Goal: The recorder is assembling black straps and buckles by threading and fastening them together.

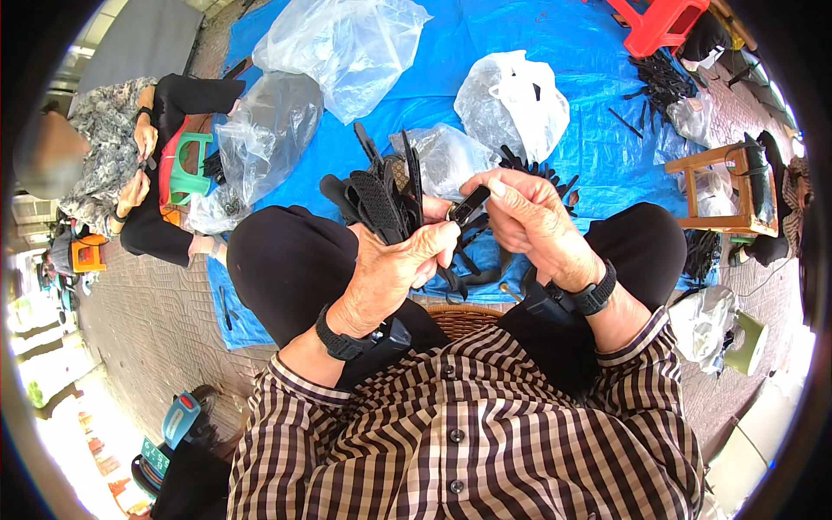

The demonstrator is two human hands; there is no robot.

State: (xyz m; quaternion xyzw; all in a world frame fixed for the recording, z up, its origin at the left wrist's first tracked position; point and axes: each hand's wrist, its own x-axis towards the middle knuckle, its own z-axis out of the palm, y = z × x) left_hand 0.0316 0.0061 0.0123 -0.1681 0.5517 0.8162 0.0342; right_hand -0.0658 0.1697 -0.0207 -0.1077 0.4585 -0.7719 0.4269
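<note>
My left hand [390, 264] is closed round a bundle of black straps [378, 201], whose ends fan out above the fist. Between its thumb and fingers it also pinches one short black strap [470, 205], which has a small shiny metal piece near the thumb. The thumb and forefinger of my right hand [542, 227] grip the other end of that strap, so it stretches between both hands. Below and behind the hands, more black straps [472, 277] hang or lie near my knees; their exact support is partly hidden.
A blue tarp [390, 139] carries clear plastic bags [511, 100] and loose black straps [663, 82]. At the left another person [113, 143] sits near a green stool [189, 169], working with both hands. A wooden stool [724, 186] stands at the right, a red stool [663, 26] farther back.
</note>
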